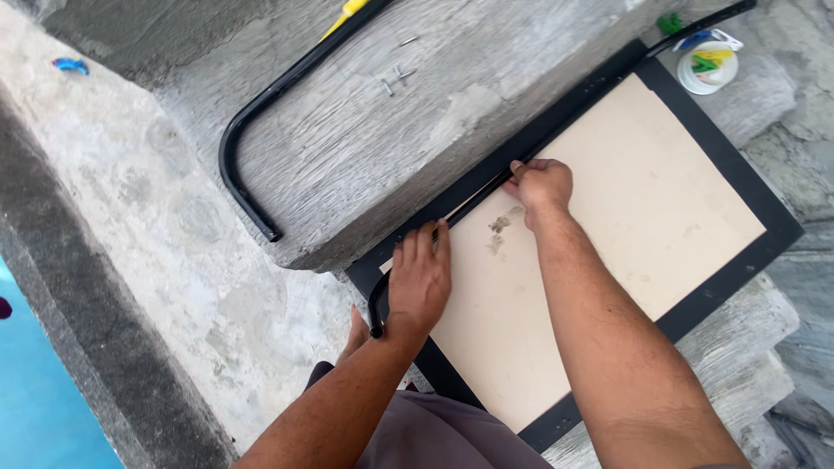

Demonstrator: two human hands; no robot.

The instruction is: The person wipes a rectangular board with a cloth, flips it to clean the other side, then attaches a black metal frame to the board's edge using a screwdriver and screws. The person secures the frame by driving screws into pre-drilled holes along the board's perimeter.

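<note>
Pressing flat on a beige panel [608, 226] with a black frame, the left hand [419, 280] lies palm down near the panel's lower left corner, fingers together and stretched out, their tips reaching the frame edge. A thin black bent tube [408, 260] runs along that same edge and curls round beneath the left hand's wrist, ending in a small hook. The right hand [540, 184] sits further up the same side, well apart from the left, its fingers curled and pinching the tube where it meets the frame (how tightly they close on it cannot be told from here). Both forearms cross the panel from the bottom of the view and hide part of its face; a dark smudge [501, 231] shows on the beige between the two hands.

The panel rests tilted across rough grey concrete steps [365, 148]. On the step above it lies a second, larger black curved tube [261, 122], with a yellow-handled tool [347, 10] at its upper end. Between that tube and the panel, a few small metal screws [395, 78] lie loose on the concrete. Near the panel's top corner stands a white round lid [705, 68] holding small coloured pieces. A little blue object [69, 65] lies far off at the upper left, and a bare foot [354, 334] shows just below the left wrist
</note>
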